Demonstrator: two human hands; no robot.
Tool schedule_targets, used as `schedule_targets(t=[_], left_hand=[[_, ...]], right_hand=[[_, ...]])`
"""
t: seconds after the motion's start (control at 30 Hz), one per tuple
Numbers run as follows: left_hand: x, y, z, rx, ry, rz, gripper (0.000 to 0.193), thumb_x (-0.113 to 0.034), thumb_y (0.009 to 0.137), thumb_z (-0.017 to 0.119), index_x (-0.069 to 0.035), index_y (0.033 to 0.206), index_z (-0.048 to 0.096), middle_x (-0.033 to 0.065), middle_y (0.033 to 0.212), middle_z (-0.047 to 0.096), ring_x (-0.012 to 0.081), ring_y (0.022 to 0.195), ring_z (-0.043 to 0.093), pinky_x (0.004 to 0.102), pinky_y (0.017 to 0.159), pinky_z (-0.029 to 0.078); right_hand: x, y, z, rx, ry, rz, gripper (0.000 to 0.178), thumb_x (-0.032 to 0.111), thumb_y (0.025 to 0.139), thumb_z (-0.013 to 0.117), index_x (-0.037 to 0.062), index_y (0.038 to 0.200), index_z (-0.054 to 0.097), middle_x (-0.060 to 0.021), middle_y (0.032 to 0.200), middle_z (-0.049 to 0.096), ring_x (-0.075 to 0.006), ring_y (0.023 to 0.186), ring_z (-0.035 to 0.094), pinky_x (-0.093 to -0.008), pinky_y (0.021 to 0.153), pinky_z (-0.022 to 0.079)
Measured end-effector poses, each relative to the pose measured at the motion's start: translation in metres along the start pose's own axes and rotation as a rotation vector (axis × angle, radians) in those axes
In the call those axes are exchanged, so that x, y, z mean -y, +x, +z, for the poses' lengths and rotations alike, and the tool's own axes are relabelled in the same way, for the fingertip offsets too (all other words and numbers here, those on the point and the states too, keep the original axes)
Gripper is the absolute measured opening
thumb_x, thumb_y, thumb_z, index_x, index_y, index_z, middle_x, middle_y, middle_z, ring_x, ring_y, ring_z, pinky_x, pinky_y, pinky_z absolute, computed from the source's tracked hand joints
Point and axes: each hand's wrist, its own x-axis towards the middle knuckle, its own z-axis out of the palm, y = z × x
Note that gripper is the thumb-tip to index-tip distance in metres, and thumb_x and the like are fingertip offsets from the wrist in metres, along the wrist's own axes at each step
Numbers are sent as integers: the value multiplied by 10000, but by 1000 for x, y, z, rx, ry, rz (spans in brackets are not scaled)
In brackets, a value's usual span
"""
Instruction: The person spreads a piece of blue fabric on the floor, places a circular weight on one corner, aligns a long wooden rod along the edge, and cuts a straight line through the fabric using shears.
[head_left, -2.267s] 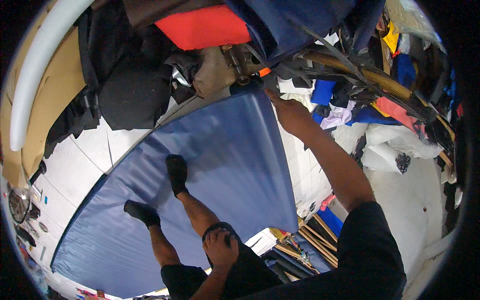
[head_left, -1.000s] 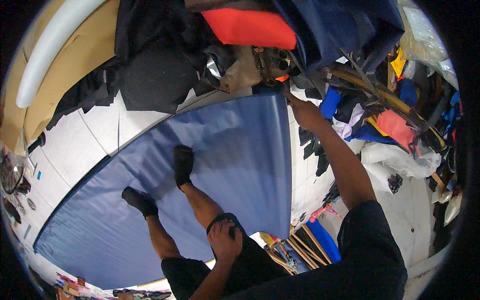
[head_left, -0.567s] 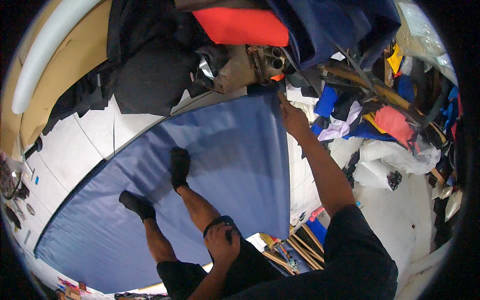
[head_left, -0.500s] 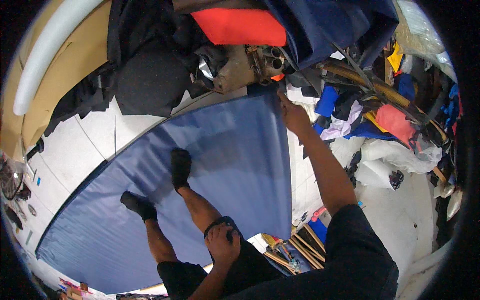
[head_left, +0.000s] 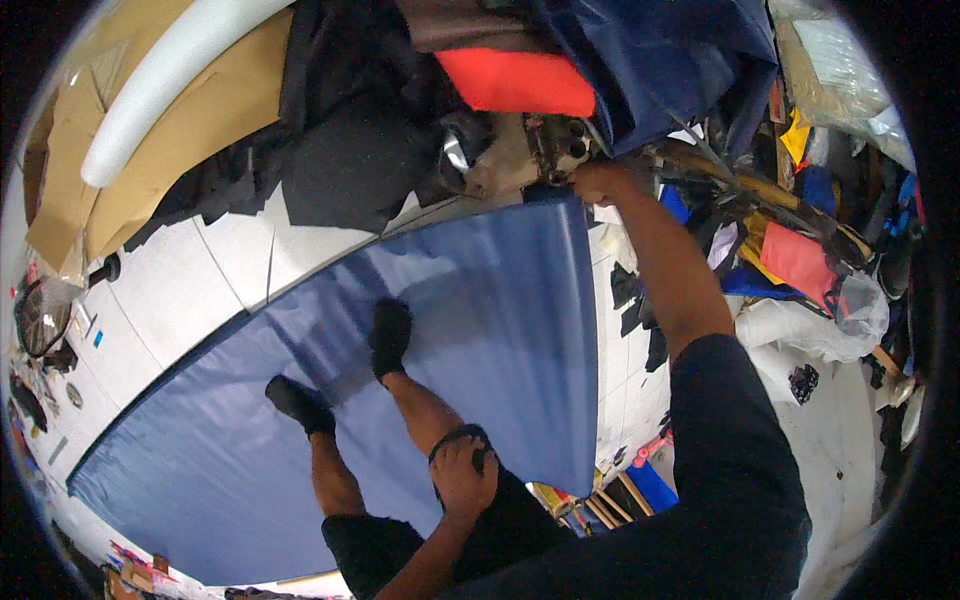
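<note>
A large dark-blue vinyl-like sheet [head_left: 500,380] lies spread over the floor, with my two feet in black socks on it. At its far right corner my right hand [head_left: 605,183] is closed, with the arm stretched out. The fingertips point away, so what they hold there is hidden. Beside that hand, a small black piece [head_left: 547,190] lies along the sheet's far edge. My left hand [head_left: 465,475] rests over my bent knee at the hem of the black shorts, fingers draped over it and holding nothing.
Past the sheet lie black fabric pieces [head_left: 350,165], a red piece [head_left: 515,80] and a bunched navy sheet [head_left: 660,70]. Brown cardboard [head_left: 200,130] and a white foam tube [head_left: 170,85] stand far left. Coloured scraps [head_left: 795,260] and clear plastic [head_left: 860,310] clutter the right.
My right hand has gone from pointing fingers at the sheet's far right corner to a closed hand there. The view has shifted slightly; my left hand stays on the knee.
</note>
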Motion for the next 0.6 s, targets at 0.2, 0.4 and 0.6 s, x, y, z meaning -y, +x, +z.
schedule_targets(t=[0.2,0.4,0.6], left_hand=[[7,2,0,-32,-245,-111,265,-256,797,652,-111,1018,665,88,1191,639,321,1184,527,501,1040,331],[10,-7,-4,-53,-237,-110,259,-247,794,654,-114,1016,660,71,1151,648,303,1166,526,502,1032,323],[5,-2,2,-103,-131,-66,273,-255,793,665,-115,1027,653,63,1128,657,294,1126,558,492,1001,343]], right_hand=[[-3,-23,-12,32,135,-71,239,134,868,485,126,1050,640,-91,611,562,-193,442,481,-372,404,386],[2,-24,-12,106,141,-23,132,145,832,543,95,937,606,-102,575,535,-189,440,486,-373,377,346],[-27,12,7,115,9,-19,149,228,891,557,109,900,646,-28,510,473,-155,381,407,-340,340,291]])
